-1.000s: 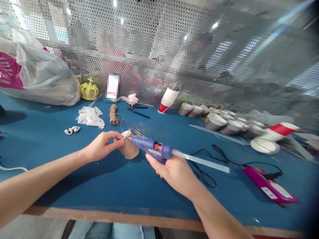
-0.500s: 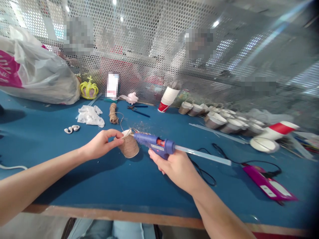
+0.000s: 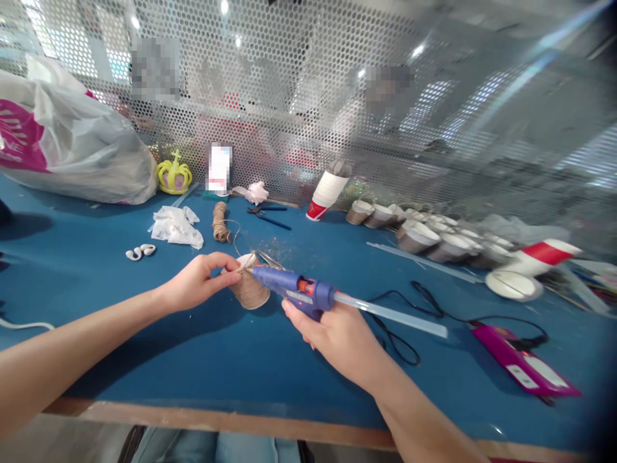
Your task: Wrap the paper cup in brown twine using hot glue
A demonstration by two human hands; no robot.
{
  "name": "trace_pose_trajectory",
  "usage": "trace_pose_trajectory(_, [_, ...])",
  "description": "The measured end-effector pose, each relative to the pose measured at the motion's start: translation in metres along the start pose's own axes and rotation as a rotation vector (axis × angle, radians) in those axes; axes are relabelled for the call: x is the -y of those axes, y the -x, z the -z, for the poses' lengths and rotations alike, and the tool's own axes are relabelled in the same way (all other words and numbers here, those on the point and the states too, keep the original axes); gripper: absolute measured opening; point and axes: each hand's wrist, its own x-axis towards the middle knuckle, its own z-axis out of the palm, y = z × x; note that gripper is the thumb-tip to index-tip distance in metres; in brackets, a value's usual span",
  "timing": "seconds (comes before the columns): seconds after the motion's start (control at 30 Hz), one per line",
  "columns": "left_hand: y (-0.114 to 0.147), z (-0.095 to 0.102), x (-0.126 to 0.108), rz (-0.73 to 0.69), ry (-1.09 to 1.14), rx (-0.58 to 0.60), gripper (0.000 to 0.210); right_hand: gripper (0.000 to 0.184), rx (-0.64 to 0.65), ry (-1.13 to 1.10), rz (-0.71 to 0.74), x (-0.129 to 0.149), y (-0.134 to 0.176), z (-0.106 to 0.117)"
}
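A paper cup wrapped in brown twine [image 3: 251, 292] stands tilted on the blue table, its white rim partly showing. My left hand [image 3: 200, 281] pinches the cup's rim from the left, thumb and fingers closed on it. In my right hand [image 3: 340, 331] is a blue hot glue gun [image 3: 284, 284], with a long clear glue stick [image 3: 395, 315] out of its back. The nozzle points left at the cup's upper edge, where a strand of twine lies; whether it touches cannot be told. That strand runs back to a twine skein [image 3: 220, 223]. Scissors [image 3: 270, 260] lie partly hidden behind the gun.
Blue-handled pliers [image 3: 272, 217], a crumpled white plastic wrap [image 3: 176, 226] and white earbuds [image 3: 141, 251] lie around. Stacked paper cups [image 3: 328, 193] lean at the back; several wrapped cups [image 3: 448, 246] stand right. A black cord [image 3: 402, 354] runs to a purple power strip [image 3: 525, 360].
The glue gun's nozzle has moved slightly left and down along the cup's upper edge. More of the scissors shows behind it. My left hand keeps its hold on the cup.
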Motion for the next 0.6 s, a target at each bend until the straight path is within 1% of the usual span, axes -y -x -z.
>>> trace_pose_trajectory(0.1, [-0.0001,0.0001,0.0006,-0.007,0.006,0.0,0.025,0.021,0.023,-0.024,-0.037,0.0006,0.0,0.0002])
trace_pose_trajectory(0.27, [0.0,0.0009,0.0032,-0.014,0.017,0.004,0.024,0.028,0.093,-0.081,-0.178,-0.0042,-0.0038,0.0035])
trace_pose_trajectory(0.33, [0.0001,0.0014,0.0039,-0.007,0.02,0.002,0.024,0.029,0.105,-0.079,-0.2,-0.0054,-0.0048,0.0044])
trace_pose_trajectory(0.43, [0.0,0.0018,0.0037,0.001,0.029,0.003,0.023,0.029,0.086,-0.06,-0.183,-0.0044,-0.0039,0.004])
trace_pose_trajectory(0.6, [-0.0007,0.0017,0.0028,0.005,0.032,0.011,0.023,0.027,0.065,-0.071,-0.09,-0.0008,-0.0004,0.0013])
